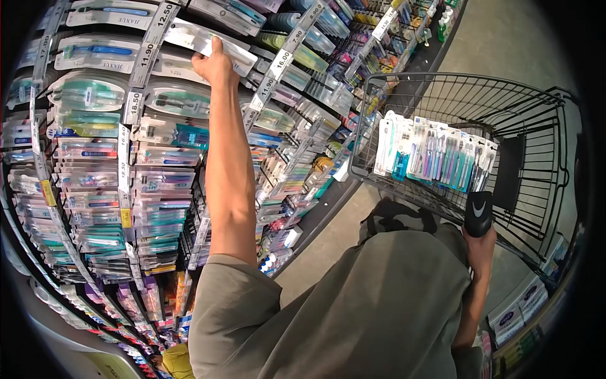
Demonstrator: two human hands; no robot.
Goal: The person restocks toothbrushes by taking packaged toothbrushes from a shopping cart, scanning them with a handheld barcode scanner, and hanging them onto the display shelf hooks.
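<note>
Two hands in use, both on the rack side of the cart (470,77). Left hand (218,66), up at the rack left of the cart, is closed on the near edge of a white pack (238,55), thumb on top, other fingers partly hidden. That pack sits among hanging packs (95,52), between price strips (146,55); cannot tell if it's off its hook. Right hand (480,247), beside the cart's near side, grips a black scanner (478,218); trigger finger not visible.

Toothbrush packs (451,155) lie side by side inside the cart, handles lengthwise, slightly tilted.

Handling, as judged: pinch by the card edge, thumb light, clear plastic could dent. Keep pack square to hook, no twisting, or neighbours could snag or drop. Code should face up with fingers off it; scanner square-on, glossy plastic may glare. Keep scanner clear of the cart rim and wires.
</note>
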